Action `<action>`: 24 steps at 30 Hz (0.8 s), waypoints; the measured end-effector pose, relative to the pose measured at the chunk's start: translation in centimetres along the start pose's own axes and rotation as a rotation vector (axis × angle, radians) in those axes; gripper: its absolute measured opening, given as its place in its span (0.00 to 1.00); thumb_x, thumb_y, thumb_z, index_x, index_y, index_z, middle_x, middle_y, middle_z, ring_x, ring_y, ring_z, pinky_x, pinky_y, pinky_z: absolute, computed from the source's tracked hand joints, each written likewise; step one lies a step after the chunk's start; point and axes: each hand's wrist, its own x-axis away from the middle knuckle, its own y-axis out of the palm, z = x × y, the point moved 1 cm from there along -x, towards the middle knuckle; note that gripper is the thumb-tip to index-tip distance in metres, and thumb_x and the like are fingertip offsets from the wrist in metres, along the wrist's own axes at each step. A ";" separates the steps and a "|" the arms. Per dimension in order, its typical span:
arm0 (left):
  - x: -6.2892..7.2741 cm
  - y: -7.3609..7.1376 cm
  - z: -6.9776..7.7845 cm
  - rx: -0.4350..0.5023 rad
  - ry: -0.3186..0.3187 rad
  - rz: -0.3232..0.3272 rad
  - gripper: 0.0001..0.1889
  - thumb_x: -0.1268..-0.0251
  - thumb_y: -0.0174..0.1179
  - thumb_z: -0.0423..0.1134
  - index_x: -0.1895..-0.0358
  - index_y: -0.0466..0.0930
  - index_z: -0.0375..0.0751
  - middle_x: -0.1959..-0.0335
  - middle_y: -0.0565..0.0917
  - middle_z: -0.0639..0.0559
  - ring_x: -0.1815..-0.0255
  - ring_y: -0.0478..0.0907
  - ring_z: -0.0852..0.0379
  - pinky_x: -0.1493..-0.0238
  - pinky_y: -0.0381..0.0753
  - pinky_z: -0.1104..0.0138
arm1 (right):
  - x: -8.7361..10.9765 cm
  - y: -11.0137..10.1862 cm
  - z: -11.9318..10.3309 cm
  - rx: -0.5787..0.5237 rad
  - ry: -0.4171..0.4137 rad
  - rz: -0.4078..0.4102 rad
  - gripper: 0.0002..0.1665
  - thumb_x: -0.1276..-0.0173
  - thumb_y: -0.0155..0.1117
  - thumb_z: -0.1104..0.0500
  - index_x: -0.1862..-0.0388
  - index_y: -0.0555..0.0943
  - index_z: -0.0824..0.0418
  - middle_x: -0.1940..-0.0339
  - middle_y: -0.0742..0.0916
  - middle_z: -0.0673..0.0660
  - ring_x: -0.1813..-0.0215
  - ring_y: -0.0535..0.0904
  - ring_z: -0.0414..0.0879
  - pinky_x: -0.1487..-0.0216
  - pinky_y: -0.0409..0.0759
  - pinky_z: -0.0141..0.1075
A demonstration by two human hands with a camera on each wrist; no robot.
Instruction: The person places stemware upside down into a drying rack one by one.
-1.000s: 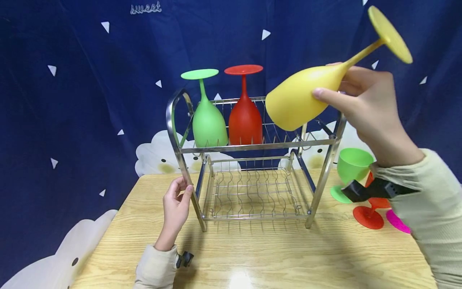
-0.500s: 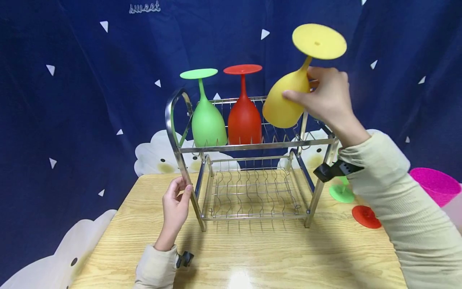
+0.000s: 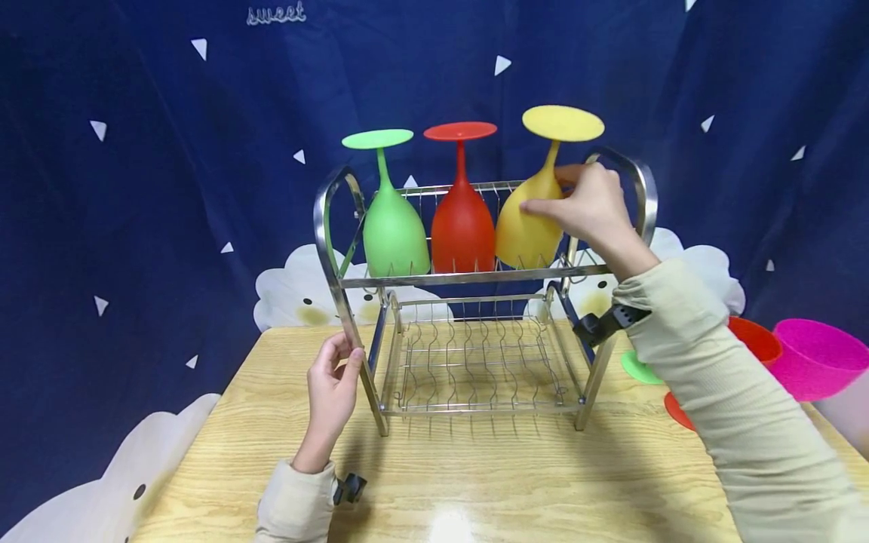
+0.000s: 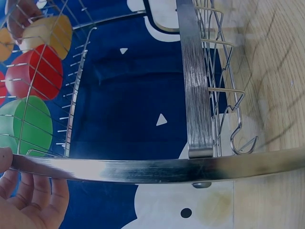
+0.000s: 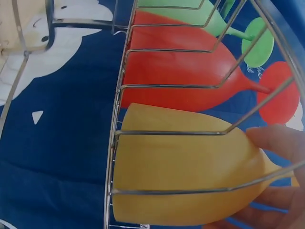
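In the head view my right hand grips a yellow wine glass by its bowl, close to the stem. The glass is upside down, leaning slightly, with its rim down at the wires of the upper tier of a metal dish rack. Left of it, a red wine glass and a green wine glass stand inverted on the same tier. My left hand holds the rack's left front leg between thumb and fingers. The right wrist view shows the yellow bowl behind the rack wires, beside the red one.
The rack's lower tier has a wire grid and stands on a wooden table. At the right, partly behind my sleeve, are a magenta glass, a red glass and a green base. A blue curtain hangs behind.
My right hand has brought the yellow glass left and down onto the upper tier, turning it from a strong tilt to nearly upright, base up. My left hand stays on the rack leg.
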 end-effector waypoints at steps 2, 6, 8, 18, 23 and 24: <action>0.1 0.0 0.0 0.003 0.007 0.003 0.08 0.41 0.52 0.20 0.58 0.71 0.18 0.69 0.76 0.39 0.67 0.74 0.61 0.71 0.76 0.77 | -0.1 0.1 0.2 -0.010 0.023 -0.034 0.28 0.50 0.70 0.47 0.56 0.81 0.64 0.61 0.85 0.62 0.61 0.79 0.49 0.69 0.74 0.32; 0.1 -0.1 0.0 0.003 0.035 0.009 0.08 0.40 0.52 0.21 0.58 0.71 0.18 0.70 0.76 0.37 0.66 0.75 0.57 0.70 0.76 0.78 | -0.5 0.2 0.2 -0.033 0.056 -0.123 0.35 0.48 0.69 0.45 0.47 0.76 0.67 0.51 0.81 0.64 0.49 0.75 0.53 0.52 0.74 0.42; 0.1 -0.1 -0.1 0.002 0.044 0.012 0.08 0.40 0.52 0.21 0.59 0.71 0.18 0.70 0.76 0.39 0.66 0.75 0.55 0.70 0.75 0.79 | -0.7 0.2 0.2 -0.043 0.063 -0.156 0.37 0.47 0.68 0.46 0.45 0.73 0.69 0.48 0.80 0.65 0.46 0.73 0.54 0.47 0.71 0.45; 0.0 0.0 -0.1 0.021 0.021 0.022 0.08 0.41 0.52 0.20 0.59 0.71 0.18 0.71 0.76 0.45 0.66 0.75 0.54 0.70 0.76 0.78 | -0.4 0.2 0.6 -0.246 0.086 -0.181 0.33 0.45 0.68 0.54 0.45 0.71 0.71 0.48 0.78 0.67 0.48 0.71 0.52 0.49 0.71 0.38; 0.1 0.1 -0.1 0.017 0.012 0.019 0.08 0.41 0.52 0.21 0.59 0.71 0.18 0.71 0.76 0.46 0.67 0.74 0.61 0.71 0.76 0.77 | 0.6 -0.2 0.6 -0.376 0.118 -0.152 0.36 0.44 0.68 0.54 0.40 0.68 0.68 0.42 0.75 0.63 0.42 0.70 0.51 0.41 0.69 0.41; 0.1 0.1 -0.1 0.014 0.012 0.017 0.08 0.41 0.52 0.21 0.59 0.71 0.18 0.71 0.76 0.44 0.67 0.74 0.62 0.71 0.76 0.77 | 0.8 -0.3 0.5 -0.393 0.114 -0.142 0.37 0.44 0.68 0.54 0.39 0.67 0.67 0.41 0.74 0.63 0.42 0.70 0.51 0.41 0.69 0.41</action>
